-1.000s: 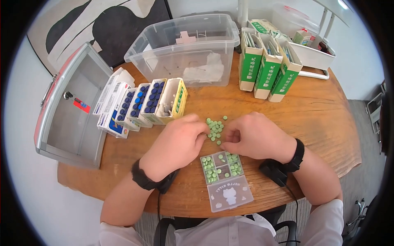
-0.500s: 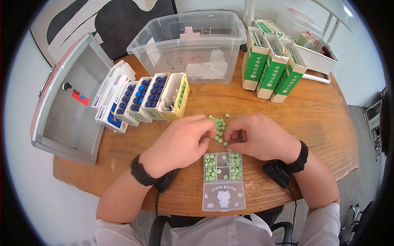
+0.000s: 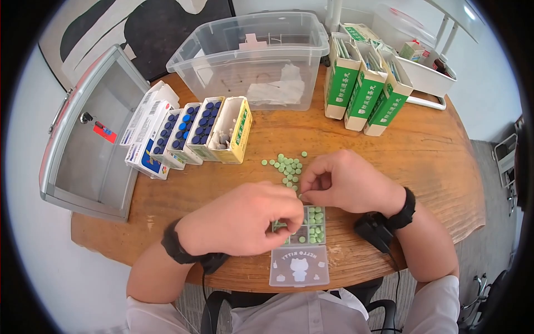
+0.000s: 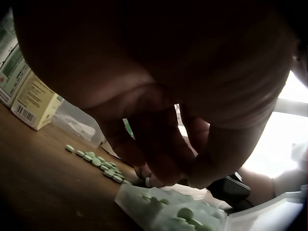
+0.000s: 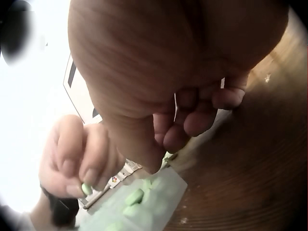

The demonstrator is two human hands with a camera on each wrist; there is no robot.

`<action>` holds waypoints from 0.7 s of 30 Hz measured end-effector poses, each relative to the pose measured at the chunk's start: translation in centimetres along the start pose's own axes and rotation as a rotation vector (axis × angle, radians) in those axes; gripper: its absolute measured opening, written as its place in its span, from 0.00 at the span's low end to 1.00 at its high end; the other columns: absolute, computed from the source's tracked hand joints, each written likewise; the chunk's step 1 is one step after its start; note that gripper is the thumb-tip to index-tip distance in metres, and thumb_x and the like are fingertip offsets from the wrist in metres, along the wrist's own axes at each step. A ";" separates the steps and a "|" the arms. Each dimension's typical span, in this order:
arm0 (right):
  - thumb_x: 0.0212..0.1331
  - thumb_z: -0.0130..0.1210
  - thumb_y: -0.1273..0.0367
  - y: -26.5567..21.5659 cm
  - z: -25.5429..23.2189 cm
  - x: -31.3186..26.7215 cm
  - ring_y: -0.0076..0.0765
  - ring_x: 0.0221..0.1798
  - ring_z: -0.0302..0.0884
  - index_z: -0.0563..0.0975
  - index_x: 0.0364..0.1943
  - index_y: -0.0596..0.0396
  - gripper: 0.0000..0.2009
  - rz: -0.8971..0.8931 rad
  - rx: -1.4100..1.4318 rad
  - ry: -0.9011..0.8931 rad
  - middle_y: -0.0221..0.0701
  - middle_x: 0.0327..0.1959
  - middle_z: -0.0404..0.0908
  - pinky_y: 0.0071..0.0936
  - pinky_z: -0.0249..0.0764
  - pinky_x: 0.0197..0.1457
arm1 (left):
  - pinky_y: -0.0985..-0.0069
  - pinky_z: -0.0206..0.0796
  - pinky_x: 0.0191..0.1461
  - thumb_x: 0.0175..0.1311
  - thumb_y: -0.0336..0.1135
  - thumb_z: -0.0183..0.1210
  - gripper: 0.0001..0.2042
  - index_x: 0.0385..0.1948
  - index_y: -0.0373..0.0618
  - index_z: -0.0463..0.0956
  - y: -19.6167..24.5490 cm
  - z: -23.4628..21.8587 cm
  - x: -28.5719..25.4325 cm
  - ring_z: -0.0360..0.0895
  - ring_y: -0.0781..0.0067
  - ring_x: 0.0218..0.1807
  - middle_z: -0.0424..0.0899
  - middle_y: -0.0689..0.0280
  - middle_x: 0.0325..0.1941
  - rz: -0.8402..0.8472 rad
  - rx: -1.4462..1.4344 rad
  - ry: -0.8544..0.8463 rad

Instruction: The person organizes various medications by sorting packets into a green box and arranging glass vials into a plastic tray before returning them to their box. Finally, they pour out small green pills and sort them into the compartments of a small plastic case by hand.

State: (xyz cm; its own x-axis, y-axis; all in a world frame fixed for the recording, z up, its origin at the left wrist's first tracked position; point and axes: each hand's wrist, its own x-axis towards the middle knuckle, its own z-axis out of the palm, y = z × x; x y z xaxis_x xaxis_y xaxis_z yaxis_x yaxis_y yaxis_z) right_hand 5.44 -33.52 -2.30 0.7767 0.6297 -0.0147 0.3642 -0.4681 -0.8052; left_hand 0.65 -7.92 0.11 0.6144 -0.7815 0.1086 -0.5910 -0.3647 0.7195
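My left hand (image 3: 245, 220) is over the left side of the clear pill box (image 3: 324, 242), hiding part of its compartments. In the right wrist view, its thumb and finger pinch a green tablet (image 5: 86, 189). My right hand (image 3: 351, 183) is at the box's far edge, fingers curled, with a tablet (image 3: 301, 196) at the tips of thumb and forefinger. Loose green tablets (image 3: 289, 166) lie in a pile on the wooden table (image 3: 389, 161), just beyond both hands. More tablets (image 3: 316, 214) fill the box's right compartments. The box's printed lid (image 3: 299, 268) lies open towards me.
Left of the pile stand opened cartons of blue-capped vials (image 3: 204, 122) and a yellow carton (image 3: 240, 136). A clear cabinet (image 3: 92, 145) is at far left. Behind are a clear plastic bin (image 3: 267, 61), green-and-white boxes (image 3: 364, 94) and a white rack (image 3: 425, 72).
My left hand has moved from the pile towards me, over the pill box, uncovering tablets at the pile's left. My right hand stays nearly in place by the box's far edge.
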 end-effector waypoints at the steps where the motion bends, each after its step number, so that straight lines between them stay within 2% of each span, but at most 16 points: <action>1: 0.58 0.73 0.69 -0.1 -0.4 -0.1 0.38 0.36 0.90 0.90 0.37 0.57 0.07 0.012 0.089 -0.064 0.37 0.33 0.91 0.34 0.84 0.43 | 0.66 0.76 0.47 0.61 0.25 0.70 0.06 0.34 0.46 0.82 0.1 0.2 0.0 0.84 0.59 0.40 0.85 0.66 0.36 0.001 0.001 -0.001; 2: 0.58 0.74 0.70 -0.2 -0.6 -0.3 0.37 0.36 0.89 0.90 0.37 0.57 0.07 0.024 0.178 -0.128 0.37 0.33 0.91 0.34 0.84 0.43 | 0.66 0.76 0.46 0.61 0.26 0.71 0.06 0.34 0.46 0.82 0.1 0.5 0.1 0.84 0.60 0.40 0.85 0.66 0.36 0.026 -0.004 -0.004; 4: 0.59 0.73 0.70 -0.8 -0.7 -0.6 0.37 0.35 0.89 0.90 0.39 0.57 0.07 0.007 0.141 -0.158 0.37 0.33 0.90 0.34 0.84 0.43 | 0.66 0.76 0.46 0.61 0.26 0.71 0.06 0.33 0.46 0.82 0.3 0.4 0.2 0.84 0.60 0.40 0.85 0.66 0.37 0.049 -0.010 -0.009; 6: 0.60 0.72 0.70 -0.7 -0.6 -0.7 0.38 0.35 0.88 0.90 0.41 0.57 0.08 -0.006 0.106 -0.188 0.37 0.33 0.90 0.34 0.84 0.44 | 0.66 0.77 0.48 0.62 0.25 0.71 0.05 0.36 0.44 0.84 0.9 -0.2 0.2 0.85 0.59 0.42 0.86 0.64 0.38 -0.108 0.035 0.039; 7: 0.62 0.70 0.71 -0.4 -0.5 -0.6 0.40 0.39 0.89 0.90 0.44 0.57 0.09 -0.037 0.088 -0.097 0.38 0.36 0.90 0.36 0.84 0.47 | 0.66 0.77 0.48 0.62 0.25 0.71 0.05 0.36 0.44 0.84 0.6 -0.3 0.3 0.85 0.59 0.42 0.86 0.64 0.38 -0.108 0.034 0.038; 8: 0.63 0.69 0.73 0.0 -0.3 -0.3 0.43 0.43 0.89 0.90 0.48 0.56 0.10 -0.069 0.069 -0.007 0.38 0.40 0.90 0.37 0.85 0.51 | 0.66 0.78 0.49 0.63 0.25 0.70 0.06 0.39 0.42 0.85 -0.2 -0.3 0.4 0.86 0.58 0.43 0.87 0.63 0.39 -0.173 0.066 0.160; 9: 0.63 0.69 0.73 0.7 0.1 0.0 0.43 0.43 0.89 0.90 0.48 0.56 0.10 -0.072 0.069 -0.008 0.38 0.40 0.90 0.37 0.85 0.51 | 0.66 0.79 0.51 0.64 0.25 0.70 0.07 0.42 0.41 0.86 -1.0 -0.2 0.4 0.87 0.57 0.44 0.88 0.62 0.40 -0.239 0.100 0.285; 10: 0.64 0.68 0.74 1.7 0.7 0.4 0.45 0.47 0.88 0.89 0.50 0.56 0.11 -0.199 -0.088 0.177 0.38 0.43 0.90 0.39 0.84 0.55 | 0.66 0.80 0.54 0.65 0.25 0.70 0.09 0.46 0.39 0.88 -2.1 -0.1 0.5 0.88 0.54 0.47 0.89 0.59 0.45 -0.141 0.248 0.342; 11: 0.65 0.66 0.75 2.4 1.0 0.6 0.48 0.52 0.87 0.88 0.51 0.55 0.12 -0.323 -0.246 0.362 0.38 0.47 0.89 0.41 0.83 0.59 | 0.66 0.80 0.54 0.65 0.25 0.70 0.09 0.46 0.39 0.88 -2.7 0.2 0.5 0.88 0.54 0.47 0.89 0.59 0.45 -0.141 0.248 0.343; 13: 0.65 0.66 0.75 2.6 1.1 0.6 0.50 0.55 0.86 0.88 0.51 0.55 0.11 -0.333 -0.278 0.337 0.39 0.49 0.88 0.43 0.82 0.61 | 0.64 0.79 0.54 0.66 0.26 0.69 0.09 0.46 0.40 0.88 -3.3 0.9 0.6 0.87 0.52 0.47 0.88 0.59 0.46 -0.103 0.323 0.404; 15: 0.65 0.66 0.75 2.6 1.2 0.6 0.51 0.58 0.84 0.88 0.50 0.55 0.11 -0.344 -0.308 0.310 0.40 0.51 0.87 0.45 0.81 0.64 | 0.64 0.79 0.54 0.67 0.26 0.69 0.09 0.47 0.40 0.88 -3.2 1.0 0.5 0.87 0.52 0.47 0.87 0.59 0.46 -0.140 0.307 0.362; 17: 0.64 0.66 0.76 2.2 0.6 0.5 0.49 0.53 0.87 0.88 0.49 0.56 0.10 -0.285 -0.247 0.192 0.41 0.47 0.88 0.44 0.83 0.59 | 0.63 0.79 0.54 0.67 0.26 0.69 0.09 0.47 0.40 0.89 -3.2 0.9 0.5 0.87 0.52 0.47 0.87 0.59 0.46 -0.171 0.294 0.319; 21: 0.63 0.66 0.77 1.5 0.5 0.4 0.47 0.45 0.89 0.87 0.49 0.57 0.11 -0.155 -0.142 0.161 0.41 0.43 0.88 0.41 0.85 0.52 | 0.64 0.79 0.49 0.66 0.24 0.69 0.09 0.46 0.40 0.88 -3.3 0.8 0.5 0.87 0.53 0.43 0.86 0.59 0.41 -0.174 0.286 0.310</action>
State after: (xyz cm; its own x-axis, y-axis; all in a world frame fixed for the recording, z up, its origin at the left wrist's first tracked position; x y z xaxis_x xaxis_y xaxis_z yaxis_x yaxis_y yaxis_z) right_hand 6.05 -33.70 -3.84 0.7740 0.5988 0.2060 0.5447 -0.4637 -0.6987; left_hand 2.52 -7.53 -2.78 0.8190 -0.5236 0.2347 -0.5591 -0.6362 0.5316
